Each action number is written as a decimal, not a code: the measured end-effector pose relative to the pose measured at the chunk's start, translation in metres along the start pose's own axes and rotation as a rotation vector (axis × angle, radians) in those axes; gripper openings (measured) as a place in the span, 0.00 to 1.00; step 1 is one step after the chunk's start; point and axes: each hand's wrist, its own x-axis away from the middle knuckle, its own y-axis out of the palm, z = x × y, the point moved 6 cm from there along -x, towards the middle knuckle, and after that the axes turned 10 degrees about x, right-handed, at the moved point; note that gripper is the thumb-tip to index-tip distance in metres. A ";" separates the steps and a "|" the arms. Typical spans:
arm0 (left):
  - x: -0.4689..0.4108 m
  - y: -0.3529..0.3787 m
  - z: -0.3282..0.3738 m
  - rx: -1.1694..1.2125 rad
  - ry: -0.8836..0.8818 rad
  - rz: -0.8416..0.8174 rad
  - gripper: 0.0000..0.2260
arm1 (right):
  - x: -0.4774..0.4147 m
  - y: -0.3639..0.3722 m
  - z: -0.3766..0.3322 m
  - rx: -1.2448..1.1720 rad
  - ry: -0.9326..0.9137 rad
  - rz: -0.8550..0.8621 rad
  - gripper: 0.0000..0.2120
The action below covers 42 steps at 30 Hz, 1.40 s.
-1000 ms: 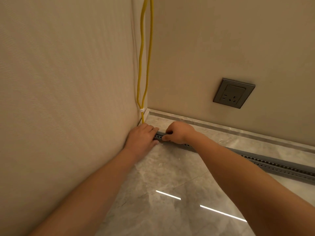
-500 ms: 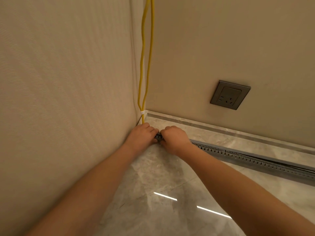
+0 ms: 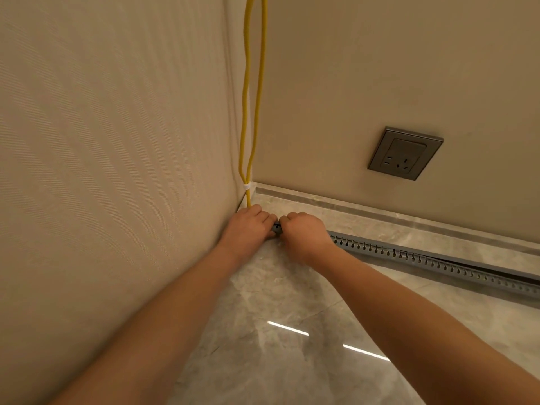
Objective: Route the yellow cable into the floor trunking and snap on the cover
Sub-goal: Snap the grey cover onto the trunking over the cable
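A doubled yellow cable [image 3: 247,92] hangs down the room corner, bound by a white tie [image 3: 247,186] just above the floor. Its lower end disappears behind my left hand [image 3: 249,228]. Grey slotted floor trunking [image 3: 438,262] runs along the floor from the corner to the right edge. My left hand is curled over the trunking's corner end. My right hand [image 3: 306,233] is closed on the trunking right beside it, knuckles almost touching the left hand. The stretch under both hands is hidden, and I cannot tell what the fingers pinch there.
A grey wall socket [image 3: 405,153] sits on the back wall to the right. A marble skirting strip [image 3: 380,213] runs behind the trunking. A textured wall [image 3: 117,141] stands close on the left. The glossy marble floor [image 3: 277,331] reflects ceiling lights.
My right hand slid left along the trunking toward the corner until it met my left hand. More of the slotted trunking to the right is now uncovered. The left hand stayed put.
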 end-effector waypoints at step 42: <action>-0.036 -0.010 0.133 0.227 -0.142 -0.302 0.18 | 0.128 0.033 0.115 -0.351 0.253 -0.138 0.13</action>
